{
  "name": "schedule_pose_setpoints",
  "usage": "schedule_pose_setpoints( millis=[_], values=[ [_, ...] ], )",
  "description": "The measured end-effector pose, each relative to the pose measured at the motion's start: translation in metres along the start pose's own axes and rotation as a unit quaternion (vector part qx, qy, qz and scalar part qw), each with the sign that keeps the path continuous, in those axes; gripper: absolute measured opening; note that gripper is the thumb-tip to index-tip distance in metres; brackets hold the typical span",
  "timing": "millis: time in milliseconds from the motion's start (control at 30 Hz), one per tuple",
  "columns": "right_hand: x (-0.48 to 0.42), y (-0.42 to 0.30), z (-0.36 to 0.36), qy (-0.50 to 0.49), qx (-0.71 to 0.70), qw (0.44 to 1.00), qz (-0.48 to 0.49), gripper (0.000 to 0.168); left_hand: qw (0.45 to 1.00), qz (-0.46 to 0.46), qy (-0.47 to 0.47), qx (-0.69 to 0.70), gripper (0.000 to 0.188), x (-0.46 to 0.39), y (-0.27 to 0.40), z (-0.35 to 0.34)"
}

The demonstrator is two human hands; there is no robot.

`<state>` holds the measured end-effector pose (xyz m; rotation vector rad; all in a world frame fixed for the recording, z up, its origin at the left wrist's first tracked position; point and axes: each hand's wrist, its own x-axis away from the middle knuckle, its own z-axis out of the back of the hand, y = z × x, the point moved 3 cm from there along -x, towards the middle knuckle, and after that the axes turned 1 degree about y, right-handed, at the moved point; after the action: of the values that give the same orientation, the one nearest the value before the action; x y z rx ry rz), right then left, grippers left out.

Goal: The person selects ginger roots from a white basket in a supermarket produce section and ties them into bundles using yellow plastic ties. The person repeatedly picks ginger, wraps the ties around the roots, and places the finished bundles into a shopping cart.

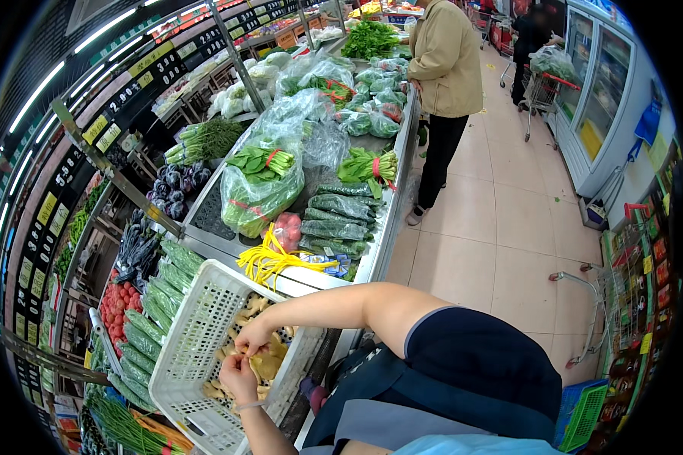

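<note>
Both hands are over a white perforated plastic crate [176, 355] with several pieces of ginger root [266, 365] in it. My left hand [239, 375] and my right hand [256, 335] meet at the fingertips just above the ginger. The fingers of both are pinched together at a small yellowish piece, too small to name; whether it is part of the ginger cannot be told. A bundle of yellow ties [270, 260] lies on the counter beyond the crate's upper corner.
Wrapped cucumbers [338, 219], bagged leafy greens [262, 190] and a red-banded bunch [370, 166] lie on the counter ahead. Wrapped green vegetables [142, 341] and tomatoes [119, 304] are left of the crate. A person in a beige jacket [447, 62] stands at the counter; a shopping cart [597, 296] is right.
</note>
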<state>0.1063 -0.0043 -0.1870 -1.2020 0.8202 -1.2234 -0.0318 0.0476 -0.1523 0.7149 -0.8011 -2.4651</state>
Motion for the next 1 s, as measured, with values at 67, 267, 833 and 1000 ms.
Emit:
schedule_pose_setpoints(
  millis=[67, 267, 833, 1000],
  values=[
    [-0.001, 0.007, 0.003, 0.001, -0.129, 0.991, -0.018, 0.009, 1.0, -0.008, 0.01, -0.018, 0.003, 0.003, 0.01, 0.0],
    [0.005, 0.011, -0.003, 0.073, -0.327, 0.939, -0.081, 0.012, 0.975, -0.125, 0.06, -0.171, 0.004, 0.024, 0.046, -0.005],
    [0.011, -0.005, -0.002, 0.23, 0.105, 0.959, 0.13, 0.012, 0.997, -0.057, -0.032, 0.028, 0.017, 0.007, 0.005, -0.021],
    [0.037, -0.027, -0.016, 0.348, 0.333, 0.859, 0.173, 0.008, 0.993, -0.091, -0.003, 0.074, 0.014, -0.005, -0.012, -0.026]
  ],
)
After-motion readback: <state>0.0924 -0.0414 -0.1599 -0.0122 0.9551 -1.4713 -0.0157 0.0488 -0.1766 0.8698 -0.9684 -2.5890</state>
